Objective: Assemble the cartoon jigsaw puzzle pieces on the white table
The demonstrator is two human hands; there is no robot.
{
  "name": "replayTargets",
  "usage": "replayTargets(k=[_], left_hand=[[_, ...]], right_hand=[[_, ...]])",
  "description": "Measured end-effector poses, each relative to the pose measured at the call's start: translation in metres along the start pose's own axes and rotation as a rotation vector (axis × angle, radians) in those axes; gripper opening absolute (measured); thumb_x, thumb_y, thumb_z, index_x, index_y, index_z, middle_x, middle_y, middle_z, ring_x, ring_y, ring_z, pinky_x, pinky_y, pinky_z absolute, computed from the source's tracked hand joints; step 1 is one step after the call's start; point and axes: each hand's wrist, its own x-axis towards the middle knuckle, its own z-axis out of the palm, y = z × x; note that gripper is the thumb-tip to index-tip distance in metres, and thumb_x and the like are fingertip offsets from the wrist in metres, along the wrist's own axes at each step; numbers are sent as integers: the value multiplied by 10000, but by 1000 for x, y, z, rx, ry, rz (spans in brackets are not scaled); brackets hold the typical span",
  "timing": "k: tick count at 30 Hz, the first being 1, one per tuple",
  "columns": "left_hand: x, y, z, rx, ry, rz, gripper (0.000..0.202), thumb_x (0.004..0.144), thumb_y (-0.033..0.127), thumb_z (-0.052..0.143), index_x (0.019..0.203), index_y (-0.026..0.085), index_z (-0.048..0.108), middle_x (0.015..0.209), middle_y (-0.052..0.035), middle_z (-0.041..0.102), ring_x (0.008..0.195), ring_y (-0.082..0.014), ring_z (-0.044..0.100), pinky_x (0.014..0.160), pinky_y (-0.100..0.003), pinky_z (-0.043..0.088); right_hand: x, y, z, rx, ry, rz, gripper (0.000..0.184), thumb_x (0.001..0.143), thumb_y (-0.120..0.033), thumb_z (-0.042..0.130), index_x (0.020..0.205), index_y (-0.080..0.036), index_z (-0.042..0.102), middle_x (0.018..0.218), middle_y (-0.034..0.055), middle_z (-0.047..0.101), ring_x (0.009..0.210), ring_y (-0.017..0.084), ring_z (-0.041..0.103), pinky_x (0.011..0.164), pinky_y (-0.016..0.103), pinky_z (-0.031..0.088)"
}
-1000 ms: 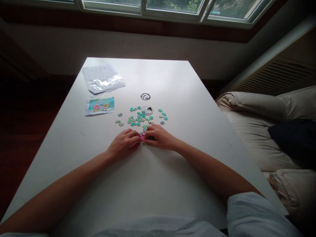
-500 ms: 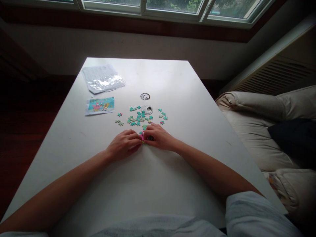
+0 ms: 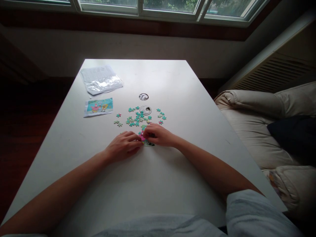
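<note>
Several joined jigsaw pieces, pink, green and dark (image 3: pixel 142 135), lie on the white table between my hands. At their left edge, my left hand (image 3: pixel 124 144) rests low with its fingers bent together and the fingertips on the pieces. My right hand (image 3: pixel 159 134) reaches over them from the right, fingers curled and pinched down on a jigsaw piece that they mostly hide. Just beyond, loose teal and pale green jigsaw pieces (image 3: pixel 133 121) are spread out. More loose pieces (image 3: pixel 161 115) lie to the right.
A small picture sheet with cartoon figures (image 3: pixel 98 107) lies at the left, with papers in a clear plastic sleeve (image 3: pixel 101 79) behind it. Two round inserts (image 3: pixel 145 110) are set in the white table (image 3: pixel 158 75). A pale sofa (image 3: pixel 249 121) stands at the right.
My right hand has lifted slightly and shifted up, uncovering dark and green pieces below its fingers. My left hand stays at the left edge. The view has shifted a little.
</note>
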Motion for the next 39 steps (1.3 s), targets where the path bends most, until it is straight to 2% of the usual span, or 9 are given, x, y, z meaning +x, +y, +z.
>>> replayTargets(k=[3,6,14,19,21,26,32,36,39], left_hand=[[0,0,0,8,-5,-2,277,970,246,528,1204,269,674,1217,-60,677,1061,-203,597,929,-352,491],[0,0,-1,6,-18,-5,307,969,241,526,1245,275,656,1227,-59,671,1076,-206,589,935,-355,493],[2,3,-7,-19,-54,-25,259,980,239,514,1179,263,679,1211,-56,665,1086,-208,576,950,-364,490],[2,3,-7,-48,-46,-32,260,985,224,503,1159,265,692,1197,-51,674,1064,-199,585,942,-355,489],[1,1,-6,-57,-32,-38,271,987,223,501,1176,272,689,1193,-49,678,1055,-195,590,942,-355,487],[1,0,-3,-50,-9,-19,296,991,239,494,1227,272,670,1195,-59,682,1044,-200,594,929,-362,490],[1,2,0,-23,-8,-9,300,985,236,494,1240,252,649,1217,-76,674,1072,-215,591,930,-376,492],[1,3,-1,-16,0,-21,303,975,235,504,1249,251,631,1279,-73,651,1195,-238,551,1002,-404,471],[1,2,-2,-27,-5,-34,296,973,232,504,1239,262,630,1296,-62,646,1201,-230,553,1025,-406,458]], right_hand=[[-1,1,2,-33,16,-10,7,883,-210,637,888,-209,642,885,32,635,877,188,524,833,321,388],[-2,-1,4,-81,20,-5,72,892,-280,667,886,-213,642,926,46,615,923,201,501,844,327,389],[-3,-11,6,-191,79,120,144,841,-306,721,911,-219,631,1024,67,551,995,230,453,894,356,391],[-2,-6,8,-164,115,134,74,874,-288,679,878,-224,643,972,51,570,948,216,479,862,342,397],[-3,0,4,-152,168,137,35,885,-253,656,868,-224,647,940,41,587,920,206,498,855,339,401],[-7,21,-10,-231,422,272,86,929,-232,585,878,-217,653,868,45,612,875,214,521,845,359,413],[-5,29,-4,-385,341,285,169,933,-256,605,1069,-243,705,948,67,624,941,240,518,876,379,414],[-3,29,-2,-426,315,305,162,951,-262,588,1044,-254,720,952,71,617,953,244,510,883,381,405],[-3,28,-4,-431,313,325,144,949,-275,598,1031,-250,713,957,71,618,962,248,510,878,376,400]])
